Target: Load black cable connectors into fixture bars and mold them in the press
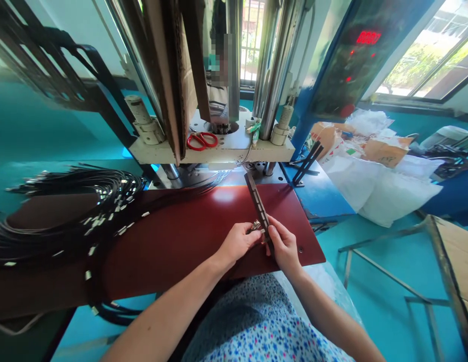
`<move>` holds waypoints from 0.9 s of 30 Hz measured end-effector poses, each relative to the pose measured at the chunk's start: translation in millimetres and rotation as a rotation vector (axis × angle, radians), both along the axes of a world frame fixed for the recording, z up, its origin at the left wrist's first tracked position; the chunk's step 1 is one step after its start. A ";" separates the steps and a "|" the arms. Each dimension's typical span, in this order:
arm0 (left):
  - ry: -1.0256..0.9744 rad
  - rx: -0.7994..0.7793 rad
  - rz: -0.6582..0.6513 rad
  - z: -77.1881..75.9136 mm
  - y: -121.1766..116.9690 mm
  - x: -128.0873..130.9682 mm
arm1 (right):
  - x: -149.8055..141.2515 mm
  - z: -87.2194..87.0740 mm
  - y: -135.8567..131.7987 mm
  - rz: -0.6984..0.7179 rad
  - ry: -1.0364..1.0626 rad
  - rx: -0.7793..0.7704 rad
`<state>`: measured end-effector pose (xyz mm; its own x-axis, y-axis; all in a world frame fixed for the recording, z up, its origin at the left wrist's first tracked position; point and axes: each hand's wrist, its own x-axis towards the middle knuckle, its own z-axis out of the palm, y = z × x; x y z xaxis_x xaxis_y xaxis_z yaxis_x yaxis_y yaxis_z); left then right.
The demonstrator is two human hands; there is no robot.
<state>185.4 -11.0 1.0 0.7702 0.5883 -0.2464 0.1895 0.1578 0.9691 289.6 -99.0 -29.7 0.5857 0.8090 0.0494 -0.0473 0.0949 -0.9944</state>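
Observation:
Over the right part of the dark red table (pixel 188 221), my right hand (pixel 284 245) grips the near end of a long dark slotted bar (pixel 256 197). The bar is tilted, its far end pointing at the machine. My left hand (pixel 237 242) is closed at the bar's left side, its fingers on small metal connectors (pixel 255 227). Whether these connectors sit in the bar's slots I cannot tell. A large coil of black cables (pixel 117 201) with white tags lies on the table to the left, away from both hands.
A press with a pale plate (pixel 234 148) and steel columns stands behind the table. Red-handled scissors (pixel 202 141) lie on that plate. A control panel (pixel 347 75) rises at right, above white plastic bags (pixel 385 186). A metal-framed stand (pixel 432 251) is at far right.

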 end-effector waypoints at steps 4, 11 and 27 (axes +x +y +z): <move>0.045 -0.148 -0.029 7.8 -1.6 1.0 | -0.4 -3.0 0.2 0.000 -0.065 -0.014; -0.032 -0.075 0.026 3.5 -0.7 -0.3 | 1.4 -6.5 2.5 0.006 -0.135 -0.038; 0.168 0.045 -0.044 12.0 19.8 -7.4 | 0.3 2.5 1.3 -0.024 -0.005 -0.032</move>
<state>178.0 8.8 13.1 0.7455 0.5683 -0.3483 0.3554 0.1032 0.9290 289.9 -97.7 -27.2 0.6049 0.7958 0.0270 -0.0405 0.0645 -0.9971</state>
